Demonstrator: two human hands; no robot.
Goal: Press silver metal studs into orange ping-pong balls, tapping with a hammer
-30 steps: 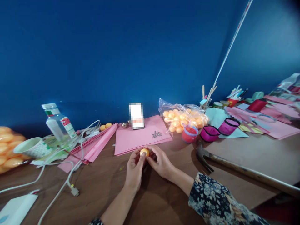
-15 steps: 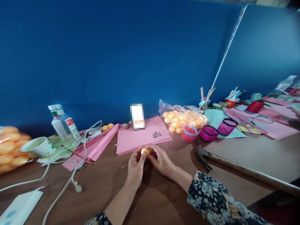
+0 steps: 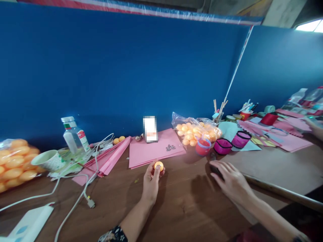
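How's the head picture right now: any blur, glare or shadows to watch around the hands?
Head view: right hand at the hammer looks slightly soft, with a dark shadow on the table beside it; head view: the ball in the left hand reads clearer; head view: the window is washed out white.

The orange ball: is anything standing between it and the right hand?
Only the fingertips of the left hand, curled around the orange ball. Beyond them, nothing visible stands before the right hand; brown tabletop shows below the gap. The hammer lies partly beneath the right hand; whether they touch is unclear.
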